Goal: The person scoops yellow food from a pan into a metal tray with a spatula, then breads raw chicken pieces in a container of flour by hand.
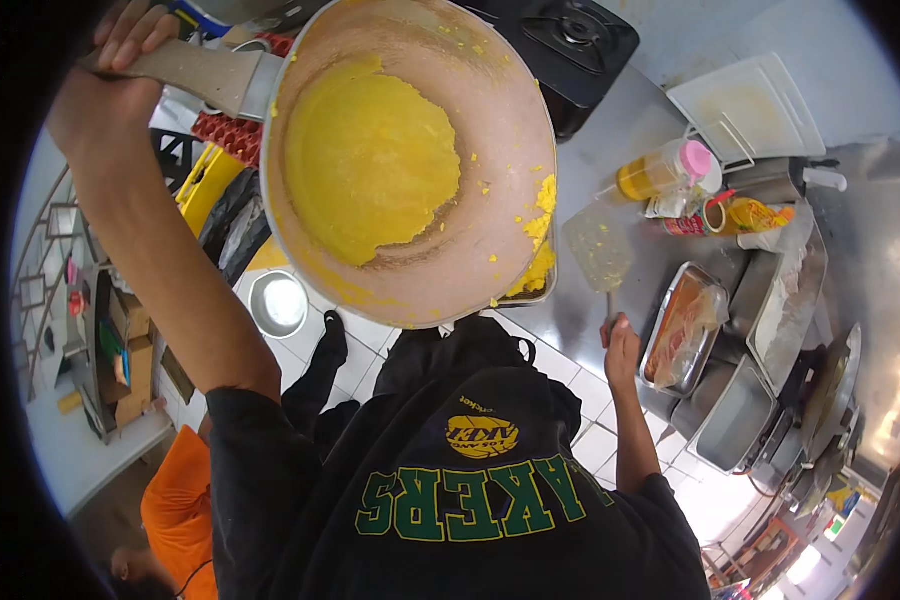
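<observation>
My left hand (124, 56) is closed round the handle of a wide frying pan (487, 225), lifted and tilted in front of me. A sheet of cooked yellow egg (371, 161) lies in the pan, with crumbs along its right rim. Under that rim, more yellow egg (534, 274) lies in a partly hidden tray. In my right hand (622, 341) is the handle of a flat spatula (600, 244), its broad blade smeared with egg bits, over the steel counter.
Right of the spatula are a pink-lidded oil jug (664, 171), a metal tray with plastic wrap (686, 326) and metal containers (735, 412). A black gas stove (577, 45) stands beyond the pan. A metal bowl (278, 304) is at lower left; a person in orange (180, 510) is nearby.
</observation>
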### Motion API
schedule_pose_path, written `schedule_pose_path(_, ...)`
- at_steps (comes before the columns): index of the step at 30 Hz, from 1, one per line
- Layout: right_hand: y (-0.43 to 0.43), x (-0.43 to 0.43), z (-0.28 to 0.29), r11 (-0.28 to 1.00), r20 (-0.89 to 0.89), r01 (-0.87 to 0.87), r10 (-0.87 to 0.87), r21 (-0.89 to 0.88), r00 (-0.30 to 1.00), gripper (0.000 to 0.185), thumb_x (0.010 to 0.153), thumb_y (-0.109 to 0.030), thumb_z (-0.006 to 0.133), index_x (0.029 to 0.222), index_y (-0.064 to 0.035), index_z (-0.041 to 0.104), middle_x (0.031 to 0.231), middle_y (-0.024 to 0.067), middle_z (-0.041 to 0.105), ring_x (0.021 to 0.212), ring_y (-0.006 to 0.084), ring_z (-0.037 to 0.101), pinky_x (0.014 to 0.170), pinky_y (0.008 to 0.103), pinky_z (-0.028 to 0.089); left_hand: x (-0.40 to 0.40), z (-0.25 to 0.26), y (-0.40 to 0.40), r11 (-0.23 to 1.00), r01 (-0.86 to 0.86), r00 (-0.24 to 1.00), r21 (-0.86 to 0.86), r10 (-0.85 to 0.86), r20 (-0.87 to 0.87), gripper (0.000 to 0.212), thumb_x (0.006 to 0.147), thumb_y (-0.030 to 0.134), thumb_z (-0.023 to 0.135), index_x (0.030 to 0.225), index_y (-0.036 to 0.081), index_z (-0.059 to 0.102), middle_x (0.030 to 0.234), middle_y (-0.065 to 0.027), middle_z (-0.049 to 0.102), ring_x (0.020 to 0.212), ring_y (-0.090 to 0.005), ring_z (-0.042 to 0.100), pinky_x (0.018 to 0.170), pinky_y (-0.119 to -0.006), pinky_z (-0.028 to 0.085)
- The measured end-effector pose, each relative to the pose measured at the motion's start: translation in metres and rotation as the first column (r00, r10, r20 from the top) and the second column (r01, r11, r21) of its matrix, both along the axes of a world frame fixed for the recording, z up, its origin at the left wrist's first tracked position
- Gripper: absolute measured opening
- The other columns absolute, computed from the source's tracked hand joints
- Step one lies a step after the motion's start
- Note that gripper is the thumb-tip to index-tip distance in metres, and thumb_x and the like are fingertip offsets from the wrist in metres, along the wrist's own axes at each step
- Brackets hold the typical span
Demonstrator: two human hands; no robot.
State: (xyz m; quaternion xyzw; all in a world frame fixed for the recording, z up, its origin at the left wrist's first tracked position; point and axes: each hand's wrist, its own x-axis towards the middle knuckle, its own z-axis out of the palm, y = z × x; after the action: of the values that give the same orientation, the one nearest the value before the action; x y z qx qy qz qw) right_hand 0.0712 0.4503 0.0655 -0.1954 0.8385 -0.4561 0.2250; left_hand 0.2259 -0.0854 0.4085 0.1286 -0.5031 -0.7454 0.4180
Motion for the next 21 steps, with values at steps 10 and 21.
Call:
schedule_pose_path(10,-0.094,-0.017,0.192,0.879,-0.525,-0.356,0.475,0.317,0.706,0.029,0.089,-0.035,0.062,0.091,-0.0063,0.058,0.074,0.0084,0.059,0.063,0.0312,0.058,0.055,0.0429,0.044,-0.043,-0.016,0.068,0.954,-0.083,0.987,-0.287,0.118,0.107,0.046,0.099,0.041,0.035,0.066,0.010,0.036,0.053,-0.0003,0.027,0.050,-0.0120,0.027,0.056,-0.029,0.027)
schedule_pose_path(21,-0.094,-0.043,0.134,0.713,-0.594,-0.412,0.701,0.567,0.395,0.028,0.088,-0.040,0.058,0.083,-0.0123,0.053,0.067,0.0063,0.054,0.061,0.0265,0.060,0.053,0.0395,0.046,-0.062,-0.017,0.113,0.899,-0.139,0.975,-0.416,0.198,0.102,0.060,0.096,0.060,0.039,0.061,0.011,0.035,0.047,0.0004,0.029,0.043,-0.0119,0.029,0.050,-0.027,0.029)
